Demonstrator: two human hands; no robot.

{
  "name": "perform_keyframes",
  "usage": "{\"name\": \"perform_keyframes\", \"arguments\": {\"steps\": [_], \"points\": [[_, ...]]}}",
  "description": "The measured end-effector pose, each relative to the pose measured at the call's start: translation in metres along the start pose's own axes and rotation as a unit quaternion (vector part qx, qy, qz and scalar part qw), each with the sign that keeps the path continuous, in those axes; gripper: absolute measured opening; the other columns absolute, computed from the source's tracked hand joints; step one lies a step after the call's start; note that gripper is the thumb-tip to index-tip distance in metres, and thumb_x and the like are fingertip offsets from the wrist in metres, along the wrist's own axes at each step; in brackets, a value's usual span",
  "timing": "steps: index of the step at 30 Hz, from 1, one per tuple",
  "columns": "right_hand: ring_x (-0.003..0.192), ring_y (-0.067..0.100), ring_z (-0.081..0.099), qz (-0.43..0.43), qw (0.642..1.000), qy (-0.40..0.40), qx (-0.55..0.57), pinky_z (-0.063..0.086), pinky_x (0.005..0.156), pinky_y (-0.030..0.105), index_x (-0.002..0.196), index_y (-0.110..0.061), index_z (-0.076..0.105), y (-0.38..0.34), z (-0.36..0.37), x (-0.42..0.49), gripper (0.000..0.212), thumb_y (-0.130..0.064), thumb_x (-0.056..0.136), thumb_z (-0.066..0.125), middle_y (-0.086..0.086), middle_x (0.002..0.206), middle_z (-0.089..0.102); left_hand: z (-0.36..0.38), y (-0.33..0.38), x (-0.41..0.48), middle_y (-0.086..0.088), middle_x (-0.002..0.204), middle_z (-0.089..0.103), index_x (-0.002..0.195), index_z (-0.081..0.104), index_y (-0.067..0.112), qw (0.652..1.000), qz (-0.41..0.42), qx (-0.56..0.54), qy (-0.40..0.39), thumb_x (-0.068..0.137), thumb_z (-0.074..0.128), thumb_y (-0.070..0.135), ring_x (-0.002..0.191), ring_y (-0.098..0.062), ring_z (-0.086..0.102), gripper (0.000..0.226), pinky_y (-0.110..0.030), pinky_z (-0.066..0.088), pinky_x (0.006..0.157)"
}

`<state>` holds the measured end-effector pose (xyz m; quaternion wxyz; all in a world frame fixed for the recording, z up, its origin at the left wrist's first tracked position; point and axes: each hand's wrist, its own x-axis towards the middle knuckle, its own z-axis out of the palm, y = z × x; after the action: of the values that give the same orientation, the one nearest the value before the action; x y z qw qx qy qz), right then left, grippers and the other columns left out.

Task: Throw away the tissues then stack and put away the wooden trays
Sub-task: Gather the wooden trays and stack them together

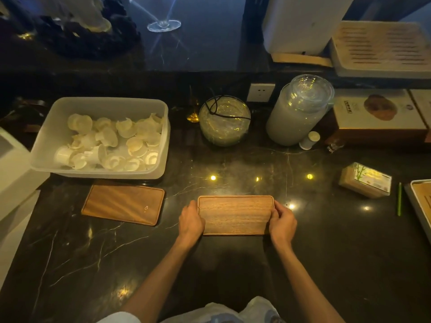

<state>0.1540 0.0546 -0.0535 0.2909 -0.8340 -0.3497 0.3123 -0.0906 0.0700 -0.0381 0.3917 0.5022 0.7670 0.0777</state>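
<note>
I see dark marble counter point(233, 164), pale veins, light spots reflected. Wooden tray point(235, 215) near centre, lying flat. Second wooden tray point(123, 204) to its left, angled. Far left: translucent plastic bin point(102, 136) of small white cups. Far centre: glass bowl point(224, 121); right of it, lidded glass jar point(298, 110). Right: wrapped tissue pack point(365, 180), green pen point(399, 199) beside it.

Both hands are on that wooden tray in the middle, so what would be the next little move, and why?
Probably lift the centre tray and carry it left onto the second wooden tray. The left hand and right hand grip its two short ends, it is bare of tissues, and the other tray lies flat and apart near the plastic bin, so stacking looks like the next step.
</note>
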Motion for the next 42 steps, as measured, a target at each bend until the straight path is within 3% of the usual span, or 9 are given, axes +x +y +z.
{"name": "perform_keyframes", "arguments": {"steps": [3, 7, 11, 17, 21, 28, 33, 37, 42], "points": [[0.113, 0.025, 0.062, 0.007, 1.000, 0.009, 0.011, 0.051, 0.098, 0.041, 0.126, -0.011, 0.064, -0.002, -0.001, -0.004, 0.032, -0.009, 0.096, 0.056, 0.010, 0.122, 0.066, -0.003, 0.000, 0.005, -0.007, 0.103, 0.065, 0.095, 0.053, 0.015, 1.000, -0.018, -0.008, -0.007, 0.091, 0.063, 0.010, 0.097, -0.025, 0.064, 0.012, -0.044, 0.057, 0.085], [0.112, 0.025, 0.063, 0.026, 0.999, 0.009, 0.021, 0.051, 0.096, 0.039, 0.124, -0.011, 0.065, -0.004, -0.001, -0.006, 0.031, -0.009, 0.095, 0.057, 0.010, 0.121, 0.068, -0.006, -0.001, 0.003, 0.003, 0.080, 0.055, 0.070, 0.040, 0.026, 0.999, -0.028, -0.025, -0.005, 0.089, 0.061, 0.005, 0.081, -0.020, 0.057, 0.035, -0.039, 0.052, 0.078], [0.108, 0.024, 0.065, 0.083, 0.995, 0.022, 0.043, 0.048, 0.086, 0.032, 0.122, -0.012, 0.067, -0.010, 0.000, -0.007, 0.029, -0.011, 0.094, 0.059, 0.009, 0.118, 0.070, -0.009, -0.004, -0.001, 0.009, 0.071, 0.050, 0.065, 0.039, 0.029, 0.999, -0.014, -0.044, 0.003, 0.088, 0.063, 0.006, 0.074, -0.015, 0.052, 0.040, -0.033, 0.046, 0.068], [0.113, 0.029, 0.061, 0.097, 0.995, 0.022, 0.005, 0.048, 0.091, 0.037, 0.126, -0.010, 0.063, -0.026, -0.001, -0.015, 0.031, -0.013, 0.096, 0.058, 0.014, 0.122, 0.067, -0.025, -0.013, 0.003, -0.007, 0.089, 0.065, 0.084, 0.058, 0.014, 0.997, -0.017, -0.067, -0.045, 0.089, 0.064, 0.013, 0.085, -0.025, 0.063, 0.009, -0.039, 0.051, 0.077], [0.121, 0.032, 0.052, -0.072, 0.987, 0.075, -0.124, 0.044, 0.100, 0.044, 0.131, -0.008, 0.058, -0.056, 0.017, -0.042, 0.037, -0.015, 0.095, 0.058, 0.015, 0.127, 0.060, -0.074, -0.057, 0.006, -0.007, 0.095, 0.070, 0.106, 0.065, 0.014, 0.991, 0.005, -0.128, 0.027, 0.099, 0.052, 0.029, 0.092, -0.024, 0.067, 0.021, -0.034, 0.052, 0.076], [0.103, 0.022, 0.065, -0.089, 0.980, -0.173, -0.032, 0.054, 0.091, 0.041, 0.119, -0.014, 0.065, -0.139, 0.158, -0.128, 0.025, -0.021, 0.096, 0.056, 0.006, 0.110, 0.071, -0.195, -0.168, 0.043, -0.021, 0.121, 0.060, 0.116, 0.059, 0.003, 0.966, -0.087, -0.033, 0.240, 0.098, 0.049, 0.018, 0.113, -0.038, 0.056, 0.025, -0.053, 0.048, 0.099], [0.118, 0.029, 0.059, 0.034, 0.980, -0.186, -0.068, 0.047, 0.093, 0.037, 0.134, -0.012, 0.054, -0.159, 0.219, -0.148, 0.040, -0.024, 0.095, 0.057, 0.010, 0.130, 0.063, -0.221, -0.192, 0.066, -0.021, 0.123, 0.064, 0.121, 0.061, 0.008, 0.975, -0.115, -0.005, 0.190, 0.099, 0.046, 0.015, 0.116, -0.039, 0.058, 0.028, -0.050, 0.046, 0.099], [0.106, 0.027, 0.062, 0.102, 0.971, -0.214, -0.012, 0.054, 0.093, 0.042, 0.113, -0.018, 0.056, -0.156, 0.230, -0.152, 0.019, -0.017, 0.095, 0.057, 0.010, 0.119, 0.064, -0.226, -0.203, 0.073, -0.020, 0.121, 0.068, 0.124, 0.065, 0.006, 0.974, -0.107, -0.086, 0.178, 0.098, 0.052, 0.009, 0.113, -0.036, 0.062, 0.029, -0.047, 0.050, 0.099], [0.105, 0.024, 0.061, 0.111, 0.950, -0.289, 0.024, 0.059, 0.084, 0.038, 0.107, -0.019, 0.050, -0.149, 0.222, -0.151, 0.023, -0.007, 0.091, 0.060, 0.009, 0.117, 0.059, -0.239, -0.225, 0.064, -0.020, 0.120, 0.066, 0.116, 0.065, 0.001, 0.963, -0.137, -0.199, 0.116, 0.091, 0.065, 0.008, 0.109, -0.028, 0.060, 0.026, -0.041, 0.047, 0.099]]}}
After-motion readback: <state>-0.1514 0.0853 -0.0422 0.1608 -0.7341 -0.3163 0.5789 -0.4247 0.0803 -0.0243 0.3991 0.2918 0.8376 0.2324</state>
